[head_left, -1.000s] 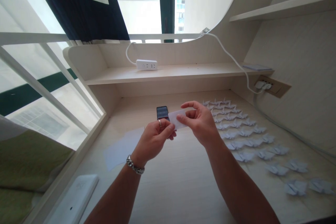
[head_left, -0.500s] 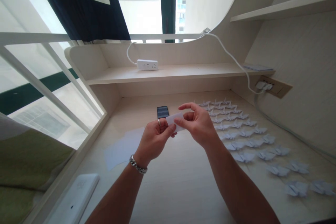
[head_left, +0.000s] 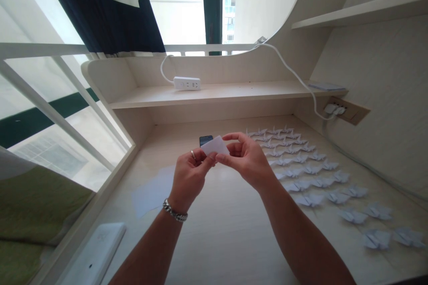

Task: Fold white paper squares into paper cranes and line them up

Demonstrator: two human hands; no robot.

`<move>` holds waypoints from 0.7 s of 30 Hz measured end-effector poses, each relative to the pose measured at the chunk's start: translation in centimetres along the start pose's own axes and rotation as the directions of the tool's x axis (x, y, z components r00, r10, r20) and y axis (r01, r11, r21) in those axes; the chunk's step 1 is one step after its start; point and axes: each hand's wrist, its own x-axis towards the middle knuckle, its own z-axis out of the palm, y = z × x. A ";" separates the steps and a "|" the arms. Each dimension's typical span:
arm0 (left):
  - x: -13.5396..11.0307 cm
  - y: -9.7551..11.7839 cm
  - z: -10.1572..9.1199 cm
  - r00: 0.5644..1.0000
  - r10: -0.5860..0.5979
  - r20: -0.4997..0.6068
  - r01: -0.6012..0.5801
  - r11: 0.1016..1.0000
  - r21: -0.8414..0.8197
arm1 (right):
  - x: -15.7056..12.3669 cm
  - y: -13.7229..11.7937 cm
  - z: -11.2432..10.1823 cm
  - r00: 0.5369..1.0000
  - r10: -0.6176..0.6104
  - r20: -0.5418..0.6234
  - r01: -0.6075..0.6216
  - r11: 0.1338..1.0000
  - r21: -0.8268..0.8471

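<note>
A small white folded paper (head_left: 216, 145) is held up above the middle of the worktop (head_left: 227, 231), between the two hands. It is pinched at its lower left edge by the thumb and fingers of the left hand (head_left: 189, 178), and at its lower right edge by the fingers of the right hand (head_left: 249, 160), so both sets of fingers are clamped on it. A ring (head_left: 193, 153) is worn on the left hand and a metal bracelet (head_left: 174, 211) on that wrist.

A dark phone (head_left: 205, 139) is partly hidden just behind the paper, lying flat on the worktop. Flat sheets (head_left: 152, 189) are laid to the left of the hands, and a white slab-shaped object (head_left: 96, 251) (what it is cannot be told) is seen at the near left edge. Rows of folded paper cranes (head_left: 301, 170) are spread over the right side of the worktop. A white power strip (head_left: 186, 83) is placed on the shelf (head_left: 234, 91) behind, with its cable led to a wall socket (head_left: 344, 109).
</note>
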 end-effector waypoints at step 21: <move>-0.2 0.4 0.0 1.000 -0.009 -0.021 0.010 0.999 0.030 | 0.3 1.2 1.2 0.946 -0.154 -0.286 0.167 0.986 0.019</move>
